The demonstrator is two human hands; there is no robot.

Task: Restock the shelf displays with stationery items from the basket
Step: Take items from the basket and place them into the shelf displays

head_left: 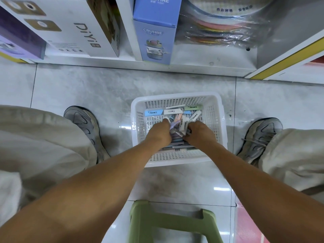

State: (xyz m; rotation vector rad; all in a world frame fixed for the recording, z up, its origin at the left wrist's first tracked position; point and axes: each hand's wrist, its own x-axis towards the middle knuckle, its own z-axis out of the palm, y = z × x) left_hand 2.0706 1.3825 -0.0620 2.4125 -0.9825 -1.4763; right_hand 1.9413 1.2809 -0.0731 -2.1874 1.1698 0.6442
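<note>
- Here, left hand is inside the white basket on the floor, its grip curled round pastel erasers.
- Right hand is beside it, grip closed on the same pile.
- Shelf stands beyond.

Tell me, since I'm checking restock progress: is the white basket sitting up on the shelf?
No, the white basket stands on the tiled floor in front of the shelf, with both hands reaching into it.
</note>
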